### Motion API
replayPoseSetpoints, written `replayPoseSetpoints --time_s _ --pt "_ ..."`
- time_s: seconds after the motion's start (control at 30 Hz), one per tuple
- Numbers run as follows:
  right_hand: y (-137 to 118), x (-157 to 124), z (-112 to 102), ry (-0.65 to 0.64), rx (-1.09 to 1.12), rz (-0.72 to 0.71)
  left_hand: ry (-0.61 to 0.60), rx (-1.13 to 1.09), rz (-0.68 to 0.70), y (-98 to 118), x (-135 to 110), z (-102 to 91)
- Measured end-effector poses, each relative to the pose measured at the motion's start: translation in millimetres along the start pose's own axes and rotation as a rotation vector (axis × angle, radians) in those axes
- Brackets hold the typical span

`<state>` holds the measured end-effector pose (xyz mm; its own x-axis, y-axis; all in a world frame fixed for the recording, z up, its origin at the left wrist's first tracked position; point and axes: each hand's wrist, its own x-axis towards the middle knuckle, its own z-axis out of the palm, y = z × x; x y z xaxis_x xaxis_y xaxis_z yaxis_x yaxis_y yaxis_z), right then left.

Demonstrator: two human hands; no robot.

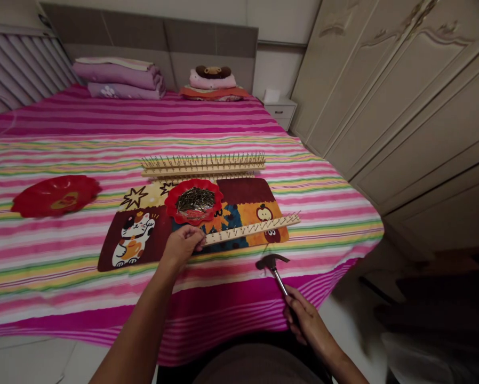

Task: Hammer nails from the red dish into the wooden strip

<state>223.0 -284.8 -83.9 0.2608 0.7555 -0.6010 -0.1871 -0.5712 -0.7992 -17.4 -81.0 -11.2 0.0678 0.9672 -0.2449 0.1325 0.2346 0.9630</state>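
Over striped bedding, left hand pinches nailed strip at its left end; right hand grips hammer.

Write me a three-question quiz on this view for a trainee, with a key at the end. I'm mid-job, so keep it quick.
1. What tool does the right hand hold?

2. True or false: every nail in view lies inside a red dish.

3. Which of these is nearest the left hand?
A) the folded purple bedding
B) the left end of the front wooden strip
C) the nightstand

Key:
1. A hammer, gripped by its handle.
2. False. The round red dish holds a pile of nails, but more stick out of the wooden strips.
3. B.
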Motion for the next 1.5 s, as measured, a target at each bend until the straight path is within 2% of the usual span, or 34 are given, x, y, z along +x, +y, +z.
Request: replayPoseSetpoints --time_s 0.17,0.43,0.73,0.93,1.13,1.27,1.5 --pt "0 1 -1 -0.007 0.014 0.002 0.025 -0.070 0.003 -6 2 10.4" --pt "4 3 -2 0.006 0.019 0.024 0.035 0.283 0.057 -9 2 10.6" --pt "2 1 -3 -0.004 0.017 0.021 0.019 0.389 0.115 -14 2 11.2" --pt "4 3 -2 0.007 0.012 0.009 0.073 0.581 0.148 -14 -3 15.3" --pt "-7 -10 8 0.026 -0.032 -0.006 0.069 0.618 0.254 -17 -7 16.5" --pt "-32 -27 19 -0.060 -0.082 -0.101 0.065 0.629 0.299 -23 -7 16.6" --pt "-90 -23 50 -0.244 -0.408 -0.525 0.082 0.666 0.364 -29 -6 18.8"
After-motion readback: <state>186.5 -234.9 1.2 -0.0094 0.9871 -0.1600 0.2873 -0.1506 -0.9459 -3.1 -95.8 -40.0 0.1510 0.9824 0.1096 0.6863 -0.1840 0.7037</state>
